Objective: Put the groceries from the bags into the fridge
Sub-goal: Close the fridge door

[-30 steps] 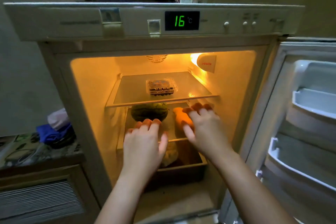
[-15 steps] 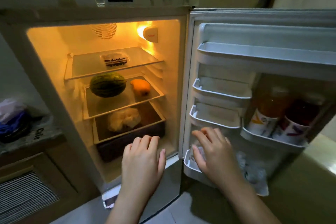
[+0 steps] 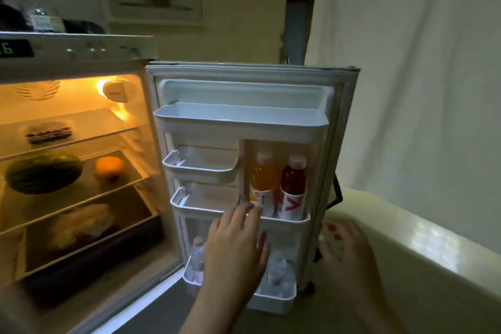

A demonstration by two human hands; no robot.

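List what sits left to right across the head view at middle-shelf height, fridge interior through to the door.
watermelon → orange fruit → small empty door bin → orange drink bottle → red drink bottle

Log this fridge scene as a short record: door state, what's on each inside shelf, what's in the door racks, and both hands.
door: fridge door open
top shelf: berry punnet
middle shelf: watermelon, orange fruit
drawer: pale bagged item
door rack: orange drink bottle, red drink bottle
bottom door rack: water bottles
left hand: open, empty, in front of door racks
right hand: open, empty, by door's outer edge
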